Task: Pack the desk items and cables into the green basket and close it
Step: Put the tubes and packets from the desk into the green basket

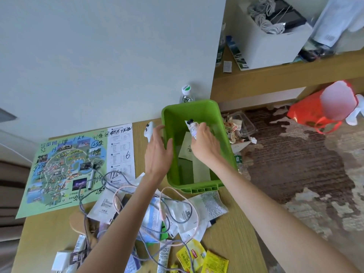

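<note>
Desk (236,223): tube (192,128) in right grip (204,142) over basket (197,107).

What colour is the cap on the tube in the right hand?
The cap is black, on a white tube; the head view shows it.

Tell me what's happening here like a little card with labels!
Left hand: holds the green basket by its left wall
Right hand: holds a small tube inside the basket
In basket: white paper
On desk: tangled cables, yellow tea packets
Packing: not finished
</note>
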### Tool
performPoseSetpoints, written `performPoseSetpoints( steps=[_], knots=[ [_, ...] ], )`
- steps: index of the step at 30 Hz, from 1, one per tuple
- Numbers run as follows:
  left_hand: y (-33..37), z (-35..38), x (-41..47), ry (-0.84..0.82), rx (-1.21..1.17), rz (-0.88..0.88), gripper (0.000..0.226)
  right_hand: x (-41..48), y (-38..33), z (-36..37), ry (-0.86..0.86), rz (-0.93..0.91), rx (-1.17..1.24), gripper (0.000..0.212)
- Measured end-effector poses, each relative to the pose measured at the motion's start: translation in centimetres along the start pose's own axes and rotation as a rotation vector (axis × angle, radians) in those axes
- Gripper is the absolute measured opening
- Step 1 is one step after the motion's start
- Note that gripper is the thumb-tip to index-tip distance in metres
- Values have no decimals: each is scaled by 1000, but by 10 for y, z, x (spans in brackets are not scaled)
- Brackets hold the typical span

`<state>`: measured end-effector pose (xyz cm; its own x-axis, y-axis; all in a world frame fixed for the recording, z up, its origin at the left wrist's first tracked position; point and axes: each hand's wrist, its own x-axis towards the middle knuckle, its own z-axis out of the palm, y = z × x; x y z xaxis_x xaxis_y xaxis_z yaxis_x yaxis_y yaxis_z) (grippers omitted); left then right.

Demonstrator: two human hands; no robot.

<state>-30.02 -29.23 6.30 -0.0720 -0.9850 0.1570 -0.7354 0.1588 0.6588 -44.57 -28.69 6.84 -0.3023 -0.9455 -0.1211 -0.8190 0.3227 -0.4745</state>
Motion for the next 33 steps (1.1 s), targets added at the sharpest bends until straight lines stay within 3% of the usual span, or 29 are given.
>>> performPoseSetpoints(
  steps=[5, 12, 15, 19, 25, 29, 33],
  knots=[
    [-13, -2, 3, 5, -93, -17, 35, 2, 5, 32, -253, 170, -35, 61],
    [-21, -2, 4, 37, -107, -36, 34, 4, 10, 36, -390, 173, -92, 73],
    [-19, -9, 4, -13, -89, -44, 36, -2, 9, 23, -332, 79, -123, 68],
    [-24, -27, -2, -90, -22, 16, 33, -29, 10, -4, -177, -180, -94, 42],
    [-37, -49, -58, 12, -79, -20, 19, -105, 23, -27, 100, -504, 125, 16],
    [-48, -41, -122, -12, -47, 21, 9, -160, 42, -15, 208, -558, 95, 13],
    [-61, -21, -170, -217, 76, 216, 12, -193, 69, 19, 113, -525, 37, 22]
  ],
)
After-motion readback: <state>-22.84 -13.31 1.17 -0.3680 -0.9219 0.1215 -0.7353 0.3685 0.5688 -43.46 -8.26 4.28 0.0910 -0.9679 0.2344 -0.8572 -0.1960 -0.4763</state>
